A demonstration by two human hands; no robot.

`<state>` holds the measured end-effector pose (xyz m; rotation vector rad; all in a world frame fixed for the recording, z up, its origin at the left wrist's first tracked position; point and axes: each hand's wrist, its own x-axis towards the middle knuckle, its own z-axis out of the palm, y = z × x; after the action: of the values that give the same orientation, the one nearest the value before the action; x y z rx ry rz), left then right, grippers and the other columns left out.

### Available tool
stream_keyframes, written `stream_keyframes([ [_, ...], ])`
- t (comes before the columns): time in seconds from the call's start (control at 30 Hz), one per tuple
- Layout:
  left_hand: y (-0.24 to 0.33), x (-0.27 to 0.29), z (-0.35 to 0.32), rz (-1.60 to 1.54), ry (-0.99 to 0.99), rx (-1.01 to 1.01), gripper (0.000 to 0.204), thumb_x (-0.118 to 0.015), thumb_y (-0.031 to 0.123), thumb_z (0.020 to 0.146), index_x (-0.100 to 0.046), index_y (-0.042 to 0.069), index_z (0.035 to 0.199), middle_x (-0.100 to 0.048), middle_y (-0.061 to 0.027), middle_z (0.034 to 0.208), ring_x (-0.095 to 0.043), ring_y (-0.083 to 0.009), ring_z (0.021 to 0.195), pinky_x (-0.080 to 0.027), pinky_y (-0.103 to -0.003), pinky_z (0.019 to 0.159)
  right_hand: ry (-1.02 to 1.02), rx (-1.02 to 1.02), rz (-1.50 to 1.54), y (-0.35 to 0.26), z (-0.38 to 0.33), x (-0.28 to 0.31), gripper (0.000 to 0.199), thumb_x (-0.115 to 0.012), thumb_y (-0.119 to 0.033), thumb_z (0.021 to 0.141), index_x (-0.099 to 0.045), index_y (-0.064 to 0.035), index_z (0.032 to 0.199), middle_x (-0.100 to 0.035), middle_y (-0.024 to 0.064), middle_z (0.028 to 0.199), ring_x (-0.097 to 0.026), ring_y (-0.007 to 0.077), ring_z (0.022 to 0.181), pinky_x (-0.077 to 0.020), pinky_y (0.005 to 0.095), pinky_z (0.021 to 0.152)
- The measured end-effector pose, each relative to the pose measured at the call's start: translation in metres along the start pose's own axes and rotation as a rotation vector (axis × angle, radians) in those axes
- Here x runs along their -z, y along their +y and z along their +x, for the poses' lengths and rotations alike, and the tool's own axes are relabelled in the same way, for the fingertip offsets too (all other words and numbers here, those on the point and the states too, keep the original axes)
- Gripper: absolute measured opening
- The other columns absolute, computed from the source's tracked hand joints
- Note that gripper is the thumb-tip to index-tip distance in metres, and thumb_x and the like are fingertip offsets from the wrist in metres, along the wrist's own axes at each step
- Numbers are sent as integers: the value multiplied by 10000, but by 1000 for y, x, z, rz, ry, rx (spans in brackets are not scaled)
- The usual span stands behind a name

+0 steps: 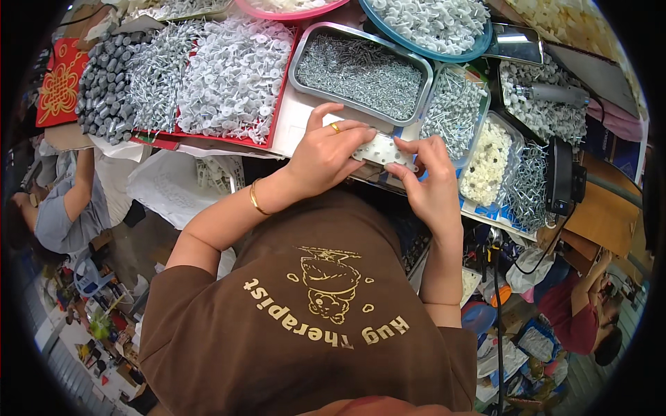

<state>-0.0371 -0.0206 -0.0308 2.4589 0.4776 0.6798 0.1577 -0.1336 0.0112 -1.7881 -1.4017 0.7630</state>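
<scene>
Brown shirt (312,312) of the person fills the lower centre, nearest the lens; both forearms rise from it toward the tabletop (295,125).

Left hand (326,156): gold ring on one finger, gold bangle (257,199) at the wrist. Fingers curled closed over the left end of a small white perforated plastic strip (380,148).

Right hand (430,184): thumb and forefinger pinched narrow on the right end of the same strip. Strip is held between the two hands, just above the near edge of the tabletop, directly in front of a grey metal tray (361,73) of small dark screws.

Surroundings:
- red tray (274,121), left of the hands, heaped with white-capped nails; beside it a pile of grey cylindrical plugs (104,83)
- clear tub (454,111) of thin nails, right of the metal tray
- clear tub of small white pieces (485,163), just right of the right hand
- blue round basin (430,28) of white parts at the far edge
- black device (562,177) with cable at right
- other people low at the left (69,208) and right (576,312) margins
</scene>
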Motion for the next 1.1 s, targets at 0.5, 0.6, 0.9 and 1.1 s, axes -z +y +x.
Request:
stream_keyframes([
  [0.5,-12,4,0,-93,-47,-25,522,-778,56,734,-594,90,1221,-715,-53,1219,-691,-200,1057,-272,-496,1138,173,74,-108,2,-51,-42,382,-855,-46,740,-657,-3,1064,-674,137,944,-660,292,862,-533,380,794],
  [0.6,-11,6,2,-142,-58,28,488,-762,83,750,-617,91,1216,-701,-57,1246,-701,-188,998,-236,-475,1145,165,103,-113,21,-53,-43,394,-868,-53,724,-641,-1,1043,-667,136,961,-665,281,831,-544,366,753],
  [0.9,6,16,16,-139,-146,315,318,-837,263,804,-655,89,999,-735,-7,1146,-602,-156,1090,-253,-399,1018,254,264,-162,20,-41,-59,281,-833,-84,756,-643,-15,951,-643,86,758,-647,248,623,-527,351,558],
  [1.1,6,8,14,-183,-78,325,372,-839,361,788,-672,95,987,-748,11,1086,-602,-152,1047,-254,-436,977,224,228,18,19,-39,-52,220,-795,-38,817,-634,-8,965,-690,88,764,-710,171,648,-567,288,576],
])
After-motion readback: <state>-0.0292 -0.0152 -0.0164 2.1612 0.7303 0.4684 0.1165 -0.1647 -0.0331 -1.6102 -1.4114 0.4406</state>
